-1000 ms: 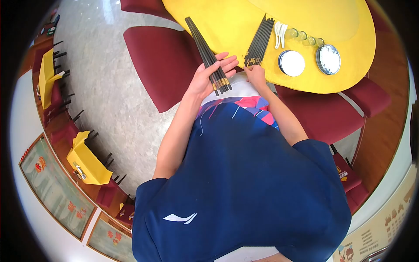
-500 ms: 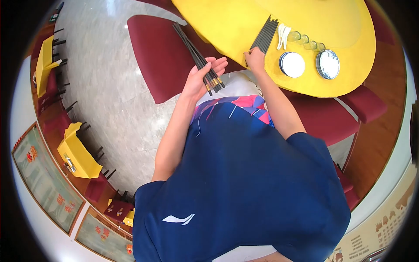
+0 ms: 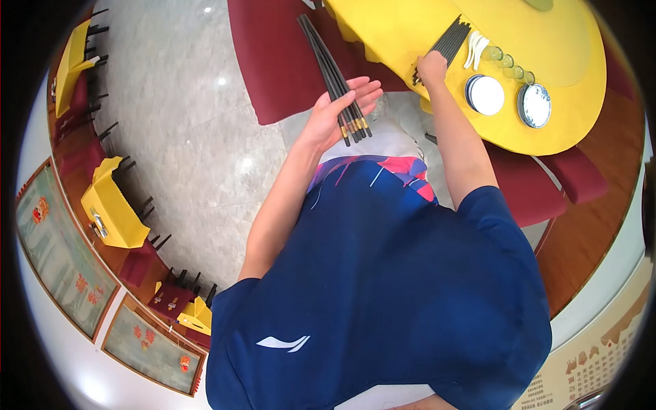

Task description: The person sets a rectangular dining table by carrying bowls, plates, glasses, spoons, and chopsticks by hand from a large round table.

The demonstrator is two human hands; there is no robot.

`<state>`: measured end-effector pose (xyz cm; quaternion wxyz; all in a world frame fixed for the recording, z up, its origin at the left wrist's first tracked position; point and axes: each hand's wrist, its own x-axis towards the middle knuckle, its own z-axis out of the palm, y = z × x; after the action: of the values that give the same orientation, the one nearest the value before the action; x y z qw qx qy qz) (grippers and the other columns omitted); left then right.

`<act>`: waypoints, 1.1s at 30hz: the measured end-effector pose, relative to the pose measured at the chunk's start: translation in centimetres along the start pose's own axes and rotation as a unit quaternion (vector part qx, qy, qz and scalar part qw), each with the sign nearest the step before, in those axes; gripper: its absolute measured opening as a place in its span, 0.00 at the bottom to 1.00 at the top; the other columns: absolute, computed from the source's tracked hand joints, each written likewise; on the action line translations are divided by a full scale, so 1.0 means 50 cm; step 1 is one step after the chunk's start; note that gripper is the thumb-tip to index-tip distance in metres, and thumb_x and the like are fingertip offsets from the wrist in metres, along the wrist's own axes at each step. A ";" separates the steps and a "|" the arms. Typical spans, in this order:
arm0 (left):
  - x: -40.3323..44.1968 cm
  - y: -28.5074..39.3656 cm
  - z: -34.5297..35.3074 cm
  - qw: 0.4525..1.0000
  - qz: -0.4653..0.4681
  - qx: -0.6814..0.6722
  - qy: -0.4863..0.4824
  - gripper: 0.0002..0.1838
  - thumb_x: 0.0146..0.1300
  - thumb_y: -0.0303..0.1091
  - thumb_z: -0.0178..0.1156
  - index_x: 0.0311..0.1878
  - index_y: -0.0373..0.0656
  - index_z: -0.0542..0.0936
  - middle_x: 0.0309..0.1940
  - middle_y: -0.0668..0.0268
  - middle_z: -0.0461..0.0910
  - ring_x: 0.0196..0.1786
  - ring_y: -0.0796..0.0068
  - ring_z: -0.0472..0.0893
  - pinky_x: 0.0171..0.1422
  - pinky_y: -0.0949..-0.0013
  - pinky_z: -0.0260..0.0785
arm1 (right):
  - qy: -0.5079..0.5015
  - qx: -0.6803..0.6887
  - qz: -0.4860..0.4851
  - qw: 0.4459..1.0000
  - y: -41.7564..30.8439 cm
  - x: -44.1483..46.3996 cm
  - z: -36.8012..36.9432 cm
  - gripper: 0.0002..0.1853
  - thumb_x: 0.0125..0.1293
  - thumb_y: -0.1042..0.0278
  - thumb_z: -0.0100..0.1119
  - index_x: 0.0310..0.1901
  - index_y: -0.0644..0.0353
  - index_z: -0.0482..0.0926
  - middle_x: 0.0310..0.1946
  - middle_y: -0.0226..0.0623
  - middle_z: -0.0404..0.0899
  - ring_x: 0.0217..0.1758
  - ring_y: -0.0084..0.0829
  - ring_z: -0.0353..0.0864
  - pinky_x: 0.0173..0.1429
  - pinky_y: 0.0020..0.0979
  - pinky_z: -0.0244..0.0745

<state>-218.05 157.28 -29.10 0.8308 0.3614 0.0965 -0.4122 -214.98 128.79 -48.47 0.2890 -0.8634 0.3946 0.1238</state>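
Note:
My left hand (image 3: 333, 117) is turned palm up, with a bundle of black chopsticks (image 3: 335, 72) lying across it under the thumb. Gold bands mark the chopsticks near their lower ends, and the fingers stretch out beyond them. At the edge of the round yellow-covered table, my right hand (image 3: 432, 68) closes over a second group of dark chopsticks (image 3: 452, 37). These lie side by side on the cloth, with tips showing past both sides of the hand. The right fingertips are partly hidden.
Beside the right hand's chopsticks are white spoons (image 3: 476, 51), a row of glasses (image 3: 508, 61), a stack of white plates (image 3: 486, 95) and blue-patterned dishes (image 3: 535, 106). Dark red chairs (image 3: 273, 68) stand around the yellow table (image 3: 574, 130). Smaller yellow-covered tables (image 3: 113, 205) line the left.
The view has shifted, so the table and its dishes sit farther right. My left hand has moved right with its chopsticks. My right hand stays at the chopsticks on the table.

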 end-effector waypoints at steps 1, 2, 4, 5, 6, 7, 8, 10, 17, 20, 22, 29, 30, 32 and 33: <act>-0.001 -0.002 -0.001 1.000 0.000 -0.002 0.003 0.23 0.76 0.30 0.47 0.69 0.28 0.61 0.68 0.40 0.66 0.71 0.49 0.69 0.73 0.54 0.68 | -0.009 -0.011 -0.006 1.000 -0.010 -0.003 -0.012 0.16 0.60 0.67 0.58 0.41 0.75 0.81 0.40 0.62 0.83 0.48 0.54 0.84 0.54 0.46 0.79; -0.002 -0.005 -0.003 1.000 -0.002 -0.009 0.009 0.23 0.76 0.30 0.47 0.68 0.28 0.61 0.68 0.40 0.66 0.70 0.48 0.69 0.72 0.53 0.68 | -0.015 -0.019 -0.006 1.000 -0.007 0.004 -0.010 0.17 0.60 0.66 0.58 0.42 0.76 0.77 0.38 0.63 0.83 0.47 0.53 0.85 0.53 0.45 0.80; 0.001 -0.016 -0.008 1.000 -0.005 -0.017 0.019 0.22 0.76 0.30 0.47 0.68 0.29 0.61 0.67 0.39 0.66 0.70 0.48 0.70 0.72 0.53 0.69 | -0.029 0.020 0.011 0.999 -0.032 -0.013 -0.036 0.17 0.60 0.67 0.58 0.43 0.77 0.75 0.36 0.63 0.83 0.47 0.52 0.85 0.53 0.45 0.80; 0.002 -0.019 -0.010 0.999 -0.007 -0.022 0.028 0.21 0.76 0.30 0.47 0.67 0.29 0.61 0.66 0.39 0.67 0.69 0.47 0.71 0.72 0.52 0.69 | -0.036 0.062 0.028 0.997 -0.046 -0.026 -0.046 0.18 0.60 0.68 0.58 0.44 0.77 0.74 0.35 0.63 0.83 0.47 0.52 0.85 0.53 0.46 0.80; 0.002 -0.022 -0.012 0.999 -0.010 -0.026 0.036 0.21 0.76 0.30 0.47 0.66 0.30 0.62 0.65 0.38 0.67 0.68 0.47 0.71 0.72 0.52 0.69 | -0.039 0.061 0.028 0.997 -0.052 -0.035 -0.047 0.18 0.60 0.68 0.58 0.44 0.77 0.74 0.35 0.63 0.83 0.47 0.52 0.85 0.53 0.46 0.80; 0.003 -0.025 -0.012 0.999 -0.010 -0.028 0.038 0.21 0.76 0.30 0.47 0.66 0.30 0.62 0.65 0.38 0.67 0.68 0.47 0.71 0.72 0.52 0.69 | -0.023 0.084 0.038 0.995 -0.057 -0.043 -0.047 0.18 0.60 0.68 0.58 0.46 0.76 0.72 0.37 0.64 0.83 0.47 0.52 0.85 0.54 0.46 0.80; 0.004 -0.028 -0.013 0.999 -0.006 -0.027 0.043 0.20 0.76 0.30 0.47 0.66 0.30 0.62 0.65 0.38 0.68 0.68 0.46 0.72 0.71 0.52 0.70 | -0.008 0.107 0.049 0.993 -0.056 -0.046 -0.045 0.19 0.60 0.69 0.59 0.47 0.76 0.70 0.38 0.64 0.82 0.48 0.53 0.85 0.55 0.45 0.79; 0.002 -0.032 -0.012 0.998 -0.001 -0.026 0.050 0.19 0.76 0.29 0.47 0.65 0.31 0.62 0.64 0.38 0.68 0.68 0.46 0.72 0.71 0.51 0.70 | 0.037 0.076 0.053 0.995 -0.031 -0.029 -0.008 0.19 0.61 0.69 0.59 0.47 0.76 0.70 0.41 0.65 0.82 0.49 0.54 0.84 0.56 0.45 0.79; -0.019 -0.033 -0.006 0.999 0.014 -0.033 0.040 0.22 0.75 0.29 0.48 0.67 0.29 0.62 0.66 0.39 0.67 0.69 0.47 0.71 0.72 0.52 0.69 | 0.048 0.023 0.040 0.998 -0.006 -0.038 0.021 0.15 0.61 0.70 0.58 0.44 0.74 0.74 0.45 0.67 0.80 0.51 0.59 0.82 0.58 0.48 0.77; -0.023 -0.032 0.000 0.999 0.022 -0.034 0.025 0.24 0.75 0.29 0.49 0.69 0.28 0.61 0.68 0.40 0.65 0.71 0.48 0.68 0.72 0.51 0.68 | 0.032 0.043 0.043 0.998 -0.012 -0.034 0.027 0.13 0.61 0.70 0.58 0.42 0.72 0.76 0.44 0.65 0.81 0.50 0.59 0.82 0.57 0.49 0.78; -0.030 -0.033 0.005 0.999 0.028 -0.032 0.016 0.25 0.74 0.29 0.49 0.70 0.27 0.60 0.70 0.41 0.64 0.72 0.48 0.67 0.72 0.51 0.68 | 0.064 0.057 0.043 0.995 -0.018 -0.055 0.018 0.14 0.61 0.69 0.59 0.42 0.72 0.76 0.44 0.64 0.81 0.49 0.58 0.83 0.57 0.49 0.78; -0.034 -0.034 0.016 0.999 0.018 -0.041 -0.002 0.26 0.74 0.28 0.49 0.71 0.27 0.59 0.70 0.41 0.62 0.73 0.48 0.65 0.72 0.45 0.67 | 0.115 0.035 -0.030 0.992 -0.043 -0.083 -0.002 0.17 0.59 0.66 0.64 0.43 0.71 0.76 0.42 0.63 0.82 0.48 0.58 0.83 0.55 0.49 0.78; -0.035 -0.034 0.020 0.999 0.017 -0.044 -0.001 0.26 0.74 0.28 0.49 0.70 0.27 0.60 0.70 0.41 0.62 0.73 0.48 0.65 0.72 0.45 0.67 | 0.116 0.034 -0.029 0.992 -0.053 -0.089 -0.001 0.17 0.59 0.66 0.64 0.43 0.71 0.76 0.42 0.63 0.82 0.48 0.58 0.83 0.55 0.49 0.78; -0.033 -0.041 0.028 0.999 0.019 -0.044 0.002 0.26 0.74 0.28 0.49 0.70 0.27 0.60 0.70 0.41 0.62 0.73 0.48 0.65 0.72 0.45 0.66 | 0.176 0.102 0.021 0.979 -0.064 -0.097 0.003 0.18 0.59 0.64 0.66 0.45 0.69 0.77 0.43 0.59 0.82 0.49 0.56 0.83 0.54 0.49 0.78; -0.030 -0.039 0.031 0.999 0.024 -0.042 0.005 0.25 0.74 0.28 0.50 0.70 0.27 0.60 0.70 0.40 0.63 0.73 0.48 0.65 0.72 0.45 0.66 | 0.179 0.103 0.020 0.978 -0.072 -0.102 0.003 0.18 0.59 0.64 0.66 0.45 0.69 0.77 0.43 0.59 0.82 0.49 0.56 0.83 0.54 0.49 0.78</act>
<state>-220.71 156.38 -28.29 0.8545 0.3302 0.1094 -0.3858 -215.61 133.86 -44.88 0.2985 -0.8291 0.4678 -0.0686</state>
